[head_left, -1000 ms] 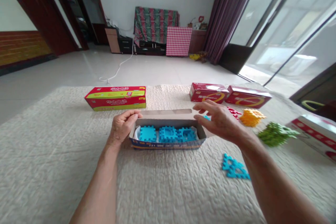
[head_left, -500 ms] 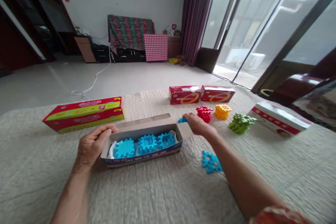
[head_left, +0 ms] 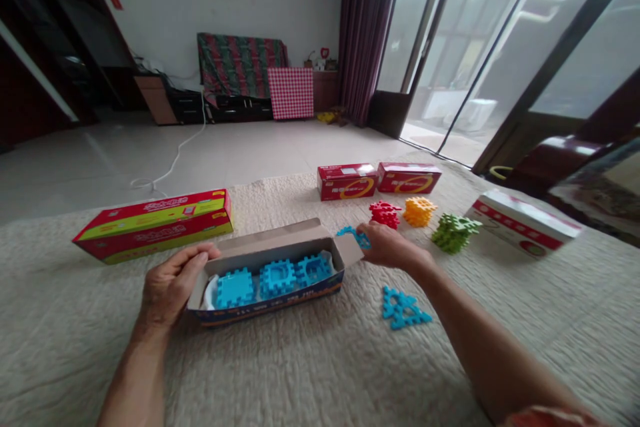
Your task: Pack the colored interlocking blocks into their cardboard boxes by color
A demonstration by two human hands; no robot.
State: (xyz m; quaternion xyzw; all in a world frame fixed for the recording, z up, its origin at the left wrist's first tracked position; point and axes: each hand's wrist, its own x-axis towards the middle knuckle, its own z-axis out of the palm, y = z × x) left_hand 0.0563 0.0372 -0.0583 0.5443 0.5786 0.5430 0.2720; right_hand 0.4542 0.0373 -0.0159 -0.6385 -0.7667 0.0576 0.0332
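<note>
My left hand [head_left: 173, 283] grips the left end of an open cardboard box [head_left: 270, 308], its thumb on the upper edge. Inside the box, blue notched building blocks [head_left: 277, 277] sit in a row on white wrapping. Beyond the box's right flap, my right hand [head_left: 387, 245] has its fingers closed on the edge of a flat blue notched building piece [head_left: 354, 235]; the fingertips are partly hidden. A flat group of blue notched pieces [head_left: 401, 308] lies on the mat to the right of the box.
Red [head_left: 385, 215], yellow [head_left: 419, 211] and green [head_left: 454, 233] notched piece stacks stand behind my right arm. Two red boxes [head_left: 347, 183] are farther back, a white-and-red box [head_left: 520, 225] at right, and a long red-and-green box [head_left: 155, 227] at left. All rest on a cream mat [head_left: 300, 367].
My right hand has shifted slightly right and nearer, and more of the flat blue piece shows beside its fingers. My left hand stays on the box. The whole view has moved a little.
</note>
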